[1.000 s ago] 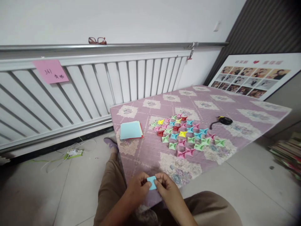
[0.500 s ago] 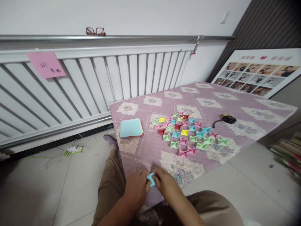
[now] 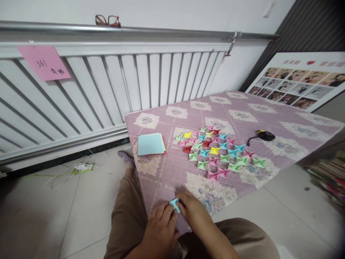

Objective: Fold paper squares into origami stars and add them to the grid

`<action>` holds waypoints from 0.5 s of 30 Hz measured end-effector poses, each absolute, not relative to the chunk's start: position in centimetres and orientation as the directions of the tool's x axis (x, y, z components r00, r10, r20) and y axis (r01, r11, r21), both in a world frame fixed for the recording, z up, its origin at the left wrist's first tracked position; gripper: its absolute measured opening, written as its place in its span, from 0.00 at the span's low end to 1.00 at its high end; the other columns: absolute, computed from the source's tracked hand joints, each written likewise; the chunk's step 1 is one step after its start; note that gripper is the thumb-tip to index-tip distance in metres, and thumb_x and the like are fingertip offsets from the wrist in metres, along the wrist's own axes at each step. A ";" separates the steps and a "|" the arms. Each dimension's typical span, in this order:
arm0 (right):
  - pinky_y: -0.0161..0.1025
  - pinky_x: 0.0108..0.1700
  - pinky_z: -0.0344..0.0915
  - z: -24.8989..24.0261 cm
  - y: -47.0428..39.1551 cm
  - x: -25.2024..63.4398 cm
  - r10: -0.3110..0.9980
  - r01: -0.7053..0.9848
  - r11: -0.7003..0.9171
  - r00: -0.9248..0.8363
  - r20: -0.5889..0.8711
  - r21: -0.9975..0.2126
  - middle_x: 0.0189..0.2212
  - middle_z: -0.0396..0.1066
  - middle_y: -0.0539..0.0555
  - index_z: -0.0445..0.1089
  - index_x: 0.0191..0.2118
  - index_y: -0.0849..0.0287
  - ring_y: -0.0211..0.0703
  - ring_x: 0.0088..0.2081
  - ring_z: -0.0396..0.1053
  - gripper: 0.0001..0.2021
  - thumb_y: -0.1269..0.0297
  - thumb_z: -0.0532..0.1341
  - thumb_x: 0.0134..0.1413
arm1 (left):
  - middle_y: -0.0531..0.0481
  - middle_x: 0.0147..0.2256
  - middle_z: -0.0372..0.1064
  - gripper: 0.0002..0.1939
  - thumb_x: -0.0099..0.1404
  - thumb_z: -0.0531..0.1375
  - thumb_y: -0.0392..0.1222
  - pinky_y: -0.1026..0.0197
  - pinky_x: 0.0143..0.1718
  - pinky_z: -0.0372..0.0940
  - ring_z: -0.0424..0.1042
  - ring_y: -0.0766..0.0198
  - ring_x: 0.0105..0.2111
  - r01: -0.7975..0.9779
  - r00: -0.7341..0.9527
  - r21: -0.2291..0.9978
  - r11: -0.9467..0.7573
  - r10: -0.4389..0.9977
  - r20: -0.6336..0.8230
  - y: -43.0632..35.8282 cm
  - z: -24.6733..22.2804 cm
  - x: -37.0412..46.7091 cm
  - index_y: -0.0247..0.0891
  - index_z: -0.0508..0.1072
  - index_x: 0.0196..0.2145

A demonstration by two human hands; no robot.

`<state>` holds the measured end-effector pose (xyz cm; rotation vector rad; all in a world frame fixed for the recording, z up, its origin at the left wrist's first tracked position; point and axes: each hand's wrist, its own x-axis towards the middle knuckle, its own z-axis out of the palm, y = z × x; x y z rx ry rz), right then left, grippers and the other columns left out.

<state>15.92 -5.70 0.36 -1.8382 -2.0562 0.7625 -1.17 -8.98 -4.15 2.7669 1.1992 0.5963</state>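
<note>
A small folded square of light-blue paper [image 3: 174, 205] lies near the table's front edge, between my hands. My right hand [image 3: 192, 209] pinches its right side between thumb and fingers. At the paper's lower left, my left hand [image 3: 161, 223] lies palm down, its fingers stretched out, with the index fingertip and thumb touching the edge. Both hands partly cover the paper. Beyond them, several folded paper pieces [image 3: 214, 151] in pink, green, blue, yellow and red stand in rows. A stack of square paper sheets [image 3: 151, 144], light blue on top, sits at the left.
A flowered purple cloth [image 3: 167, 172] covers the table. A black corded object [image 3: 266, 135] rests at the right. Behind stands a white radiator [image 3: 140, 82], with glasses [image 3: 107, 21] on its pipe. A power strip [image 3: 83, 168] with cables lies on the floor.
My left hand has let go of its pinch and shifted down, its fingers now laid out flat beside the paper. My right hand keeps its pinch. The view has shifted slightly.
</note>
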 end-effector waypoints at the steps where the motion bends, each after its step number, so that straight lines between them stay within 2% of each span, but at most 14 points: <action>1: 0.38 0.39 0.61 0.4 -5.6 16.0 0.977 0.830 0.062 -0.163 -0.136 -0.554 0.35 0.69 0.55 0.68 0.37 0.58 0.45 0.37 0.68 0.08 0.72 0.54 0.52 | 0.44 0.51 0.66 0.24 0.60 0.60 0.47 0.49 0.49 0.62 0.63 0.50 0.51 0.685 0.623 0.200 -0.700 0.706 0.337 -8.9 -4.0 -1.2 0.36 0.67 0.52; 9: 0.34 0.33 0.57 0.6 -4.9 16.3 0.975 0.766 0.027 -0.161 -0.151 -0.642 0.26 0.67 0.49 0.66 0.29 0.56 0.39 0.30 0.65 0.04 0.71 0.56 0.49 | 0.48 0.53 0.67 0.23 0.63 0.56 0.51 0.52 0.53 0.57 0.62 0.53 0.53 0.660 0.627 0.189 -0.727 0.671 0.396 -8.8 -4.4 -1.4 0.36 0.68 0.52; 15: 0.33 0.29 0.54 1.0 -4.1 16.4 0.961 0.775 0.019 -0.189 -0.203 -0.631 0.23 0.67 0.46 0.66 0.29 0.56 0.37 0.26 0.63 0.04 0.73 0.59 0.46 | 0.46 0.54 0.65 0.25 0.64 0.55 0.51 0.50 0.55 0.55 0.61 0.52 0.54 0.639 0.673 0.238 -0.731 0.681 0.287 -8.7 -3.9 -1.7 0.36 0.65 0.54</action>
